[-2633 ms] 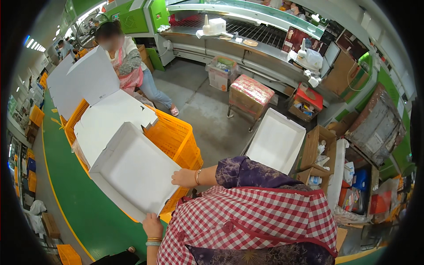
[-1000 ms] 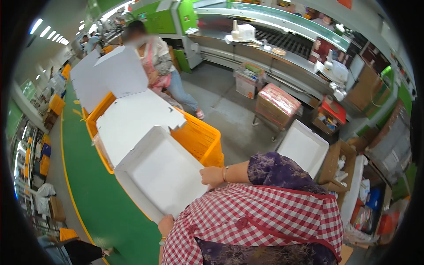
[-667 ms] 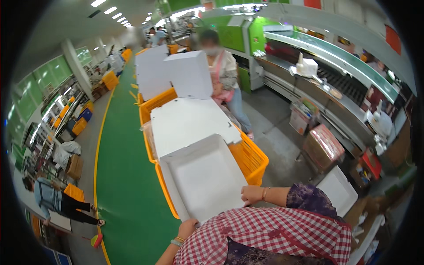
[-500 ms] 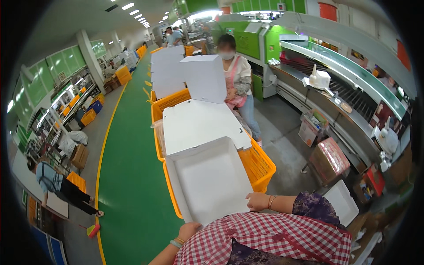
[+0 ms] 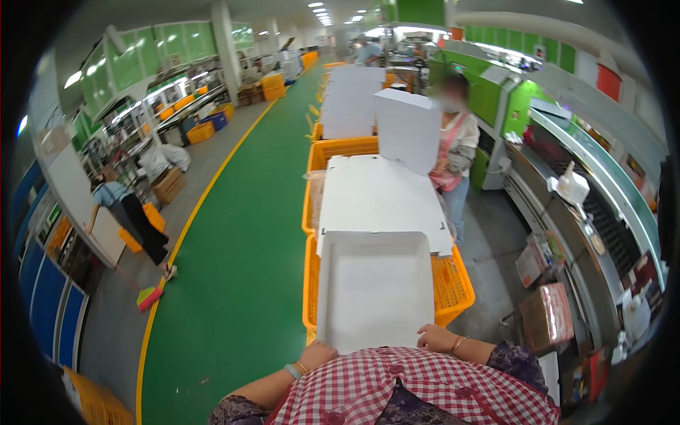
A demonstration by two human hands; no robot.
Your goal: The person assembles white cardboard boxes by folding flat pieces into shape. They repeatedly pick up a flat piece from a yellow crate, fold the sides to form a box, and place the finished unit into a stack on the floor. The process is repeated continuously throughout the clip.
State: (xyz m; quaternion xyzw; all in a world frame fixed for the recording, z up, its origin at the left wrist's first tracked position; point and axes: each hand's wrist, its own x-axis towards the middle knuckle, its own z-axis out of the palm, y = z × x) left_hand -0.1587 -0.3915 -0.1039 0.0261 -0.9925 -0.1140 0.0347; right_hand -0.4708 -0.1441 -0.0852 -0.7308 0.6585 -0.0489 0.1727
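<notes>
In front of my body sits a shallow white cardboard box [image 5: 375, 294], its inside facing up and bare. My left hand [image 5: 319, 353] is closed on its near left corner, the fingers bent over the edge. At the near right corner my right hand [image 5: 436, 338] holds the rim, thumb and fingers drawn together. The box rests over a yellow plastic crate [image 5: 452, 287]. Its far edge meets a flat white cardboard sheet [image 5: 379, 195] with cut notches. The box's near edge is partly hidden by my checked apron.
Another person [image 5: 457, 149] stands at the right behind an upright white cardboard piece [image 5: 407, 131]. More white cardboard [image 5: 350, 103] lies farther back. A green walkway [image 5: 234, 283] runs along the left. At the right is a conveyor machine [image 5: 567, 184] with a wrapped carton [image 5: 547, 317] beside it.
My view has swung left, so the crates and box appear farther right and straighter. Both hands stay at the box's near corners. The person at far left is bent lower.
</notes>
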